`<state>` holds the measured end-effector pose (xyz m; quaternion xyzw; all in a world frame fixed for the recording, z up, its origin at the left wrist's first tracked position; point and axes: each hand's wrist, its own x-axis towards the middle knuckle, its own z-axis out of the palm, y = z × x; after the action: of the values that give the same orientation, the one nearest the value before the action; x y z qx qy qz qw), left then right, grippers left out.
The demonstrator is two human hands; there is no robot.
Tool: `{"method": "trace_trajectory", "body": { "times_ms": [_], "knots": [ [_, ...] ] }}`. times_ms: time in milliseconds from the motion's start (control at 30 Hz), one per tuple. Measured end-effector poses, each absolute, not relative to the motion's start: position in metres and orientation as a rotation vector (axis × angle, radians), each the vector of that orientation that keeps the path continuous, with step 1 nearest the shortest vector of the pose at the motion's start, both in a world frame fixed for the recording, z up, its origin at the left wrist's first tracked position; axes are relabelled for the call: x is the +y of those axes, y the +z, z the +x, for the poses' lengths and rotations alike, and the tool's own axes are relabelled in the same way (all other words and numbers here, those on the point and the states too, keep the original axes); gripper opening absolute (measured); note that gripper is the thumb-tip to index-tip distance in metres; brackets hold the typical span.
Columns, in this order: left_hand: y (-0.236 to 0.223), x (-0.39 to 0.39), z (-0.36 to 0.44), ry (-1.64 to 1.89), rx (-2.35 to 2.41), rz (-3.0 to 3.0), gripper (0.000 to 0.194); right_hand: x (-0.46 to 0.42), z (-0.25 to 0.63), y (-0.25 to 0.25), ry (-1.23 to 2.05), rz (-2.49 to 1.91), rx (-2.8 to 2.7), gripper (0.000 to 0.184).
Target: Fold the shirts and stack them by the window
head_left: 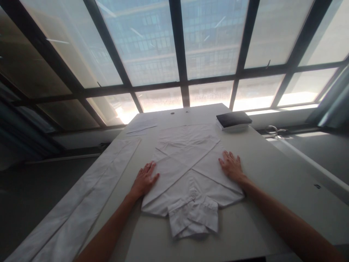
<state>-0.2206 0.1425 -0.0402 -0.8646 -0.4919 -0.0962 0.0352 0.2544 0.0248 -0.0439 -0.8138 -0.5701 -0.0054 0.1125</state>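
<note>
A white shirt [188, 163] lies flat on the white table [261, 174], its sleeves folded across the middle so they cross. Its collar [195, 218] points toward me at the near end. At the shirt's left edge rests my left hand [145, 179], fingers extended and touching the cloth. My right hand [231, 165] lies on the right edge of the shirt, fingers spread and pointing away from me. Neither hand grips the fabric.
More white cloth [81, 203] lies along the table's left side. White papers [141, 125] sit at the far left, and a black-covered book or stack [233, 119] at the far right. Large windows [141, 43] stand beyond the table. Curtains hang at both sides.
</note>
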Motion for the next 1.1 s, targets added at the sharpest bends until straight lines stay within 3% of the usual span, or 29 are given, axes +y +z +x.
{"method": "trace_trajectory", "body": {
  "times_ms": [267, 433, 600, 767, 1000, 1100],
  "knots": [
    [-0.045, 0.146, -0.222, -0.344, -1.557, -2.681, 0.074, 0.022, 0.263, -0.041, -0.024, -2.358, -1.569, 0.062],
    [-0.035, 0.139, -0.222, -0.511, -1.597, -2.703, 0.076, 0.014, 0.266, -0.035, -0.090, -2.113, -1.565, 0.058],
    [0.010, 0.081, -0.202, -0.459, -1.125, -3.150, 0.059, -0.026, 0.240, -0.017, 0.071, -1.575, -1.997, 0.045],
    [0.033, 0.018, -0.179, -0.195, -0.721, -3.566, 0.058, -0.084, 0.208, 0.003, 0.399, -1.371, -2.265, 0.041],
    [0.028, 0.005, -0.181, -0.126, -0.520, -3.548, 0.078, -0.117, 0.196, 0.010, 0.463, -1.267, -2.377, 0.069],
    [0.026, 0.006, -0.181, -0.112, -0.509, -3.518, 0.079, -0.117, 0.192, 0.003, 0.427, -1.275, -2.358, 0.071]
  ]
}}
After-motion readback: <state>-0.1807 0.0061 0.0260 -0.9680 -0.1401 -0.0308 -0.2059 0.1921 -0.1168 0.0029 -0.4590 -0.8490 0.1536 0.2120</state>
